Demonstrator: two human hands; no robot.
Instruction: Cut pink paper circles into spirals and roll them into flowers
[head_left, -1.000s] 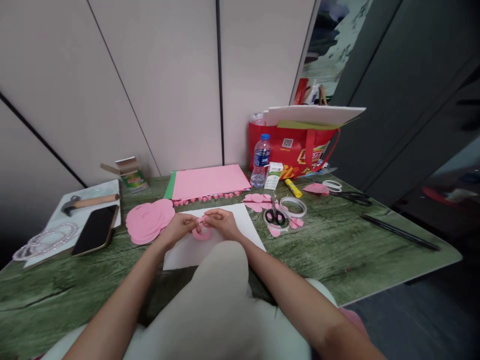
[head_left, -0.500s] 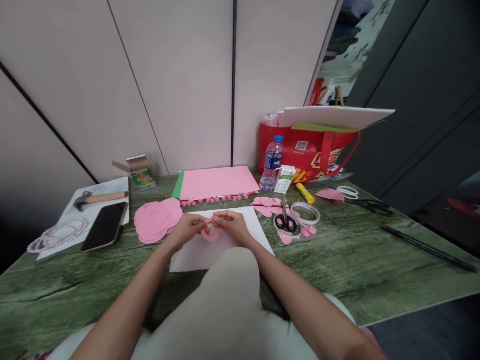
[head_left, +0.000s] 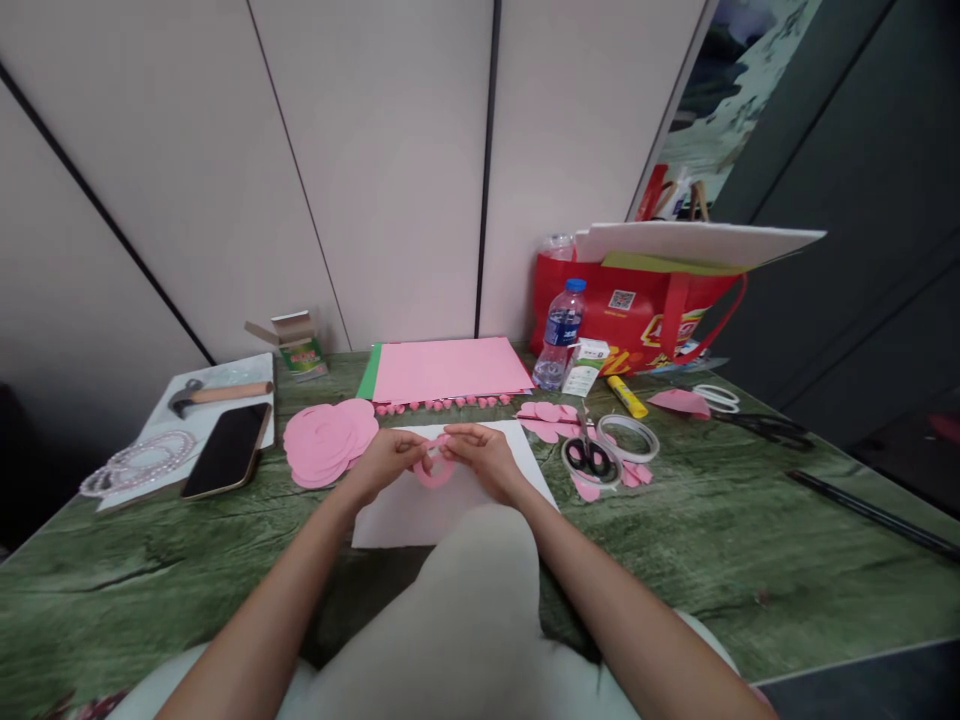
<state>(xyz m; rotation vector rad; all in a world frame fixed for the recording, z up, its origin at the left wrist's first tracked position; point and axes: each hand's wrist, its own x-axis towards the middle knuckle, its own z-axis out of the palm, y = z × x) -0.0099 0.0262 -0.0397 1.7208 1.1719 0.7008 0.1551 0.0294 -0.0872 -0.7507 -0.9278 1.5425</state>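
Observation:
Both my hands pinch a curled pink paper strip [head_left: 433,479], held just over a white sheet [head_left: 397,526]. My left hand [head_left: 386,462] has its fingertips closed on the left side of the curl. My right hand [head_left: 486,460] grips the upper right part between thumb and fingers. The strip hangs in a loop below the fingertips, and its ends are partly hidden by them. To the left of the sheet lies a pile of pink paper spirals [head_left: 322,445]. A row of small rolled pink paper flowers [head_left: 442,404] runs behind it.
Pink sheets [head_left: 450,368] lie at the back. On the right are scissors [head_left: 589,458], tape rolls [head_left: 649,440], pink petals [head_left: 544,412], a glue stick [head_left: 627,397], a water bottle [head_left: 561,335] and a red bag [head_left: 585,290]. Left are a phone [head_left: 227,450], hammer [head_left: 225,393] and beads [head_left: 142,463].
The view has shifted, so everything appears slightly farther right. My fingertips have moved a little on the curled strip, and both hands still hold it.

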